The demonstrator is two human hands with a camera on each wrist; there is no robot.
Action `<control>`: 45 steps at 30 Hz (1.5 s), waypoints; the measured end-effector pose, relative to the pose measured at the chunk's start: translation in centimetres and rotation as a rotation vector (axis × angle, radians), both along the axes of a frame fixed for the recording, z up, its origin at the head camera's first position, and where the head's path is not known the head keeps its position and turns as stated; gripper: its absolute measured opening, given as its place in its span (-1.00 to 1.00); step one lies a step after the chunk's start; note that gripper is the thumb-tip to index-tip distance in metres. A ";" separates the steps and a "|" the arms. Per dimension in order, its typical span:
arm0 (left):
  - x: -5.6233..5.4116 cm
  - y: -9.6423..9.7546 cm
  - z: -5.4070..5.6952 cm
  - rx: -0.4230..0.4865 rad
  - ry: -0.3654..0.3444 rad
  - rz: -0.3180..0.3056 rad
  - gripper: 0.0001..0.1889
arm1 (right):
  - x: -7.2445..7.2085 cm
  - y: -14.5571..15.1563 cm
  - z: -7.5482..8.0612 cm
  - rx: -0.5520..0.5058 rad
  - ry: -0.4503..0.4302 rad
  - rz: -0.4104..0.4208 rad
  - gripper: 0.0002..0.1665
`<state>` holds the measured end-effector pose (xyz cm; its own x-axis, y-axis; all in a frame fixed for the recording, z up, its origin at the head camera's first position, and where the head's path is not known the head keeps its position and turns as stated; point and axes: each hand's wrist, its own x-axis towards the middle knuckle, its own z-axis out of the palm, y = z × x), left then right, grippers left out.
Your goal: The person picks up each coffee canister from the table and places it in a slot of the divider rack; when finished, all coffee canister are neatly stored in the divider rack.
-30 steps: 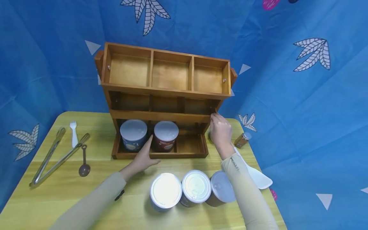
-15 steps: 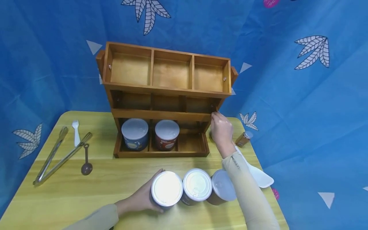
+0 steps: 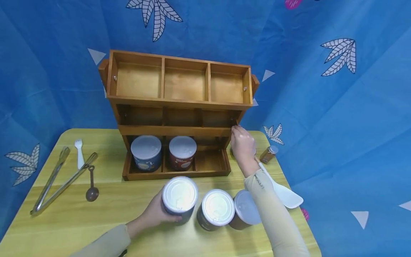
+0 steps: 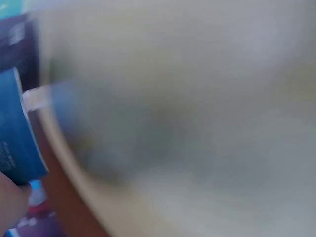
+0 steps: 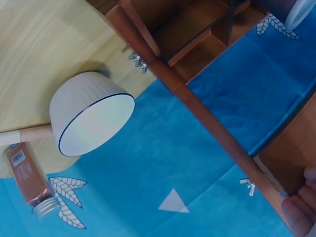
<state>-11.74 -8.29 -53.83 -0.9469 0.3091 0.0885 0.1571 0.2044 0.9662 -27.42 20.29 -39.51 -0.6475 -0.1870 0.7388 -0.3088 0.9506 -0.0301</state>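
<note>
In the head view my left hand grips a blue canister with a white lid, in front of the wooden shelf. The left wrist view is mostly blurred, with the blue canister at its left edge. My right hand holds the right side of the shelf at its middle tier; the right wrist view has its fingers curled at the wood. A blue can and a red can stand in the bottom tier's left and middle compartments.
Two more lidded cans, one dark and one brown, stand to the right. Tongs, a white fork and a brown spoon lie left. A white spatula, spice jar and white cup are right.
My left hand has moved from the shelf's bottom tier down to the blue canister, gripped it and shifted it away from its neighbour toward the shelf. My right hand keeps its hold.
</note>
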 end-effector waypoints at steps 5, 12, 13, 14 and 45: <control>-3.7 2.8 2.9 0.076 0.072 0.057 0.21 | -0.1 0.4 0.1 0.000 0.022 -0.015 -0.83; -7.5 7.4 4.3 0.047 0.158 0.089 0.19 | -0.2 0.3 0.3 0.038 -0.019 -0.008 -0.82; -7.9 8.0 4.4 0.033 0.159 0.096 0.19 | -0.2 0.3 0.4 0.045 -0.028 -0.009 -0.82; -8.3 8.7 4.5 0.018 0.153 0.101 0.19 | -0.3 0.3 0.5 0.055 -0.037 -0.009 -0.81; -15.5 15.4 -0.6 -0.104 0.001 0.406 0.13 | -0.2 -0.2 0.4 0.108 0.009 -0.012 -0.83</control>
<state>-27.20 7.09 -54.44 -0.9937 -0.0814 0.0773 0.0445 0.3466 0.9370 -27.64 20.06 -39.11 -0.6437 -0.2582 0.7204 -0.2970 0.9519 0.0758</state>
